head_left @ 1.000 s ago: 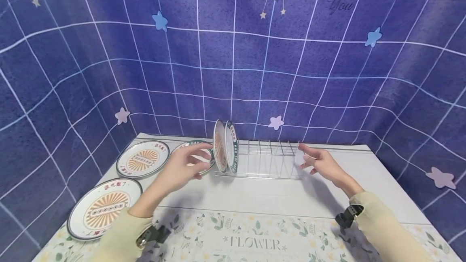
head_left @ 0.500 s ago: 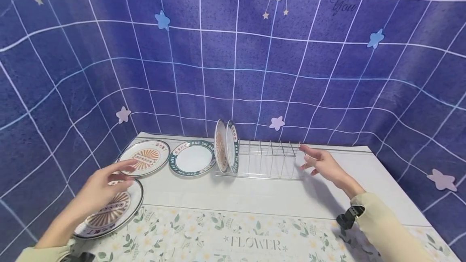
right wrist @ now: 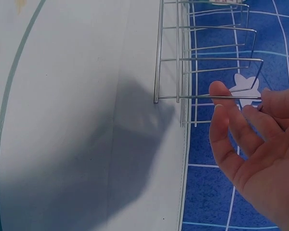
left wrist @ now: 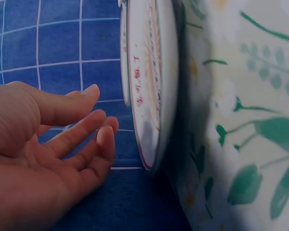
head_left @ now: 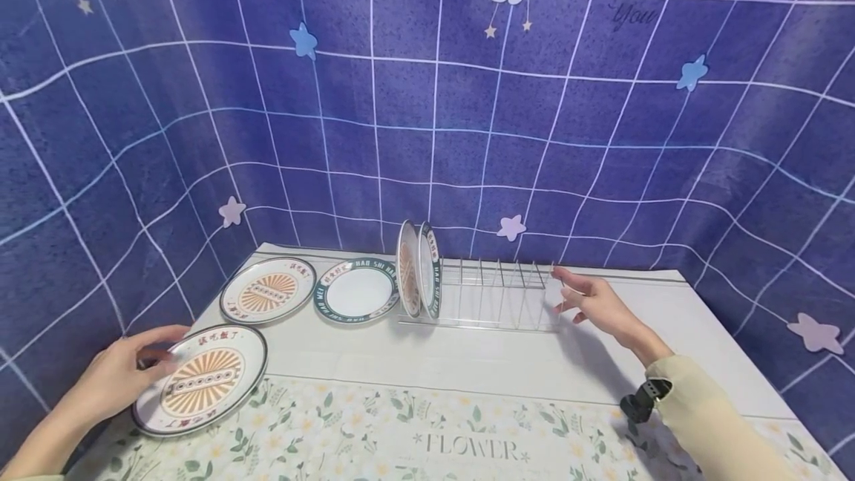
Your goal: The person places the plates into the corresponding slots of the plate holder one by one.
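Observation:
My left hand (head_left: 116,373) is over the left edge of the nearest orange-patterned plate (head_left: 203,381), its fingers parted. In the left wrist view a gap shows between the left hand (left wrist: 58,149) and the plate's rim (left wrist: 151,130). At the right end of the wire rack (head_left: 490,318), my right hand (head_left: 597,310) holds the end wire between thumb and fingers, as the right wrist view shows for the hand (right wrist: 260,139) and rack (right wrist: 209,60). Two plates stand upright in the rack's left end, an orange-patterned one (head_left: 407,273) and a green-rimmed one (head_left: 430,273).
Another orange-patterned plate (head_left: 267,289) lies flat at the back left, beside a flat green-rimmed plate (head_left: 357,292) left of the rack. A flowered cloth strip (head_left: 374,421) runs along the front. Blue curtain (head_left: 401,95) surrounds the table's back and sides.
My left hand has moved from beside the upright plates, left and toward the front, to the nearest flat plate. The right hand has stayed at the rack's end.

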Tool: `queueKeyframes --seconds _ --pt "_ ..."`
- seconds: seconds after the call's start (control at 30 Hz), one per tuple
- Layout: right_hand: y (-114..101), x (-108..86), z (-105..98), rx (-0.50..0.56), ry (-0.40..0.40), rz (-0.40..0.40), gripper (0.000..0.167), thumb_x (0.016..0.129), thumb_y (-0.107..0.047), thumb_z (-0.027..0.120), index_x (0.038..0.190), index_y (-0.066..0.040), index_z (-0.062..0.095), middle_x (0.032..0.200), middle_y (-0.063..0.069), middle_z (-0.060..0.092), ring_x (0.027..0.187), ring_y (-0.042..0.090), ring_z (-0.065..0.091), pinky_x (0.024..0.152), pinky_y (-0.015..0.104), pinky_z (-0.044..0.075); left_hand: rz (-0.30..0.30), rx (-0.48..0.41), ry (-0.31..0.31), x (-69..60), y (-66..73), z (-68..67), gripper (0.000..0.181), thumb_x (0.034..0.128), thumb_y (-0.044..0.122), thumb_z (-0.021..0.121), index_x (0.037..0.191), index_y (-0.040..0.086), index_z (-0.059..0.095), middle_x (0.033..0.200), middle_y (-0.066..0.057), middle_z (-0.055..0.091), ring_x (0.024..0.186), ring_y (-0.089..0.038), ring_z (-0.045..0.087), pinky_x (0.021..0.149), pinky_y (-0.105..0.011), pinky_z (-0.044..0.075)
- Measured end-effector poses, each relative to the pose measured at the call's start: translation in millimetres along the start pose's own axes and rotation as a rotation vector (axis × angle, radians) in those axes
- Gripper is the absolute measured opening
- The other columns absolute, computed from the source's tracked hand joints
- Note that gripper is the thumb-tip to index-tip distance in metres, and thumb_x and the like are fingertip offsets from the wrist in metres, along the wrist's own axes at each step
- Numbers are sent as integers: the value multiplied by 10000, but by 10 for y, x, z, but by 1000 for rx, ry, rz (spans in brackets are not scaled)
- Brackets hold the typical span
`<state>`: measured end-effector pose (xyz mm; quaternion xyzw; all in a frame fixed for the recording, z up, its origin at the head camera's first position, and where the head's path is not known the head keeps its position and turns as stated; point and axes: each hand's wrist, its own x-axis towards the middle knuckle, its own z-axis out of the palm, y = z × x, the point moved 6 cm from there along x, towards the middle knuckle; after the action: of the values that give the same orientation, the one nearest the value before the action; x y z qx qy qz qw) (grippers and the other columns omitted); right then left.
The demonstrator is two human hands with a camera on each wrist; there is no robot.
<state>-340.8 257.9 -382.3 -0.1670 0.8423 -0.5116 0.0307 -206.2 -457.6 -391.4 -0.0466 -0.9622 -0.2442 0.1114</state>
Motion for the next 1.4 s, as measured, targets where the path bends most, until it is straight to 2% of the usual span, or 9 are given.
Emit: queueKeyframes --seconds 0.13,0.23,0.3,0.37,0.67,0.8,1.07,1.27,1.4 --pt "4 -2 -5 -6 3 -6 518 1107 -77 507 1600 24 382 1615 254 388 1015 388 736 695 381 615 21 47 33 -5 -65 -4 554 842 42 862 1352 -27 657 1182 -229 728 870 -15 659 666 -251 515" --pt "2 -3 -4 -10 5 -7 513 1105 -67 505 1595 33 386 1609 260 395 1010 390 738 696 383 617 -15 70 16 8 -118 4 553 853 85 858 1351 -38 651 1237 -299 688 998 -294 710 783 -480 565" --pt "0 -4 -4 -14 5 -6 515 1106 -71 505 1595 35 383 1611 259 392 1012 390 737 704 389 617 -51 77 -21 21 -151 22 553 880 117 839 1365 -50 634 1245 -339 666 1073 -509 657 815 -649 520" --pt "0 -5 -5 -19 6 -3 517 1107 -78 506 1595 37 382 1612 260 389 1015 387 737 712 394 618 -80 72 -62 34 -172 45 548 908 132 814 1381 -59 615 1258 -373 641 1119 -611 594 821 -746 461" --pt "2 -1 1 -24 6 -3 519 1107 -90 512 1592 44 382 1613 263 383 1020 390 736 712 397 619 -107 97 -83 76 -160 74 525 885 110 802 1354 -54 634 1195 -382 652 1019 -544 649 750 -661 529" --pt "5 -2 -1 -29 6 -6 524 1106 -93 516 1592 46 378 1614 262 381 1019 393 736 719 399 621 -135 52 -118 92 -117 148 557 871 122 818 1357 -69 625 1210 -392 639 1007 -519 656 751 -621 550" --pt "14 10 0 -23 3 -7 519 1105 -80 510 1591 49 381 1615 260 378 1019 384 739 712 372 614 -98 -149 -148 146 145 368 563 834 -15 798 1351 -130 607 1296 -360 630 985 -417 709 699 -300 592" --pt "16 11 -2 -24 -1 -5 522 1107 -88 507 1593 51 373 1615 266 373 1024 394 736 708 365 612 -113 -364 -252 176 326 578 599 845 -54 768 1403 -134 564 1384 -368 562 1006 -332 692 723 -327 625" --pt "25 7 -9 -20 1 -4 517 1105 -76 506 1588 57 380 1614 268 375 1022 398 737 705 362 610 -110 -443 -293 193 383 698 639 822 -66 766 1415 -148 541 1388 -378 545 959 -278 674 721 -337 628"
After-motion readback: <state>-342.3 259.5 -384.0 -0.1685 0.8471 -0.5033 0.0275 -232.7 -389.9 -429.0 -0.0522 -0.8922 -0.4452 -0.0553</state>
